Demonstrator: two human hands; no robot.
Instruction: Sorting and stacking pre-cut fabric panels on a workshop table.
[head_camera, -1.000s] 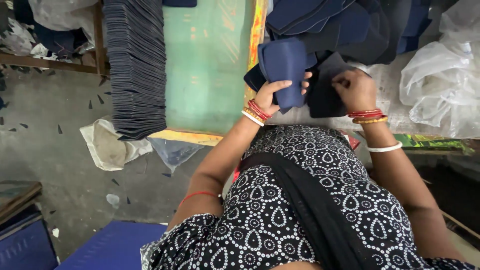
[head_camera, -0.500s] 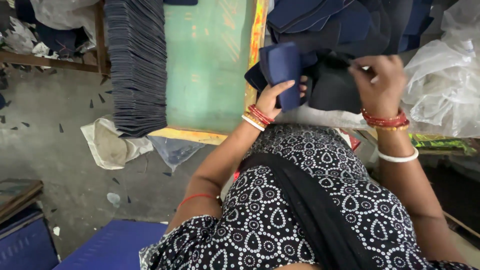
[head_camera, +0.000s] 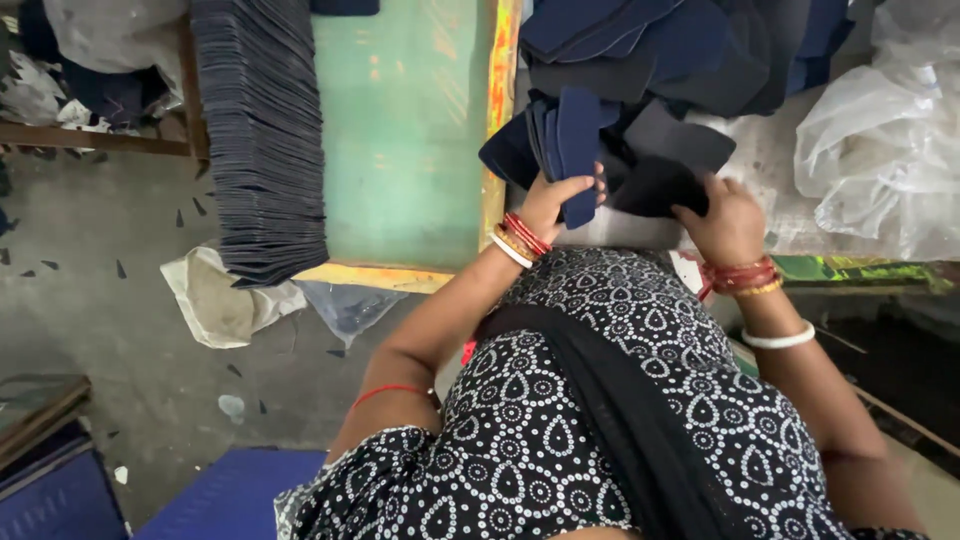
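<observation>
Both hands work a bundle of dark fabric pieces at the table edge.

The left hand (head_camera: 556, 203) grips a navy cut piece (head_camera: 578, 150) upright; the right hand (head_camera: 728, 218) presses closed, apparently pinching, on a darker piece (head_camera: 665, 170) just beside it. Beyond lie more navy pieces (head_camera: 640, 40), with clear plastic bags (head_camera: 880, 130) off the right hand and a tall dark stack (head_camera: 262, 130) well past the left.

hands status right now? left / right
Left hand: closed on a bundle of navy fabric pieces, held upright on the table.
Right hand: fingers curled, gripping a dark flat fabric piece.
</observation>
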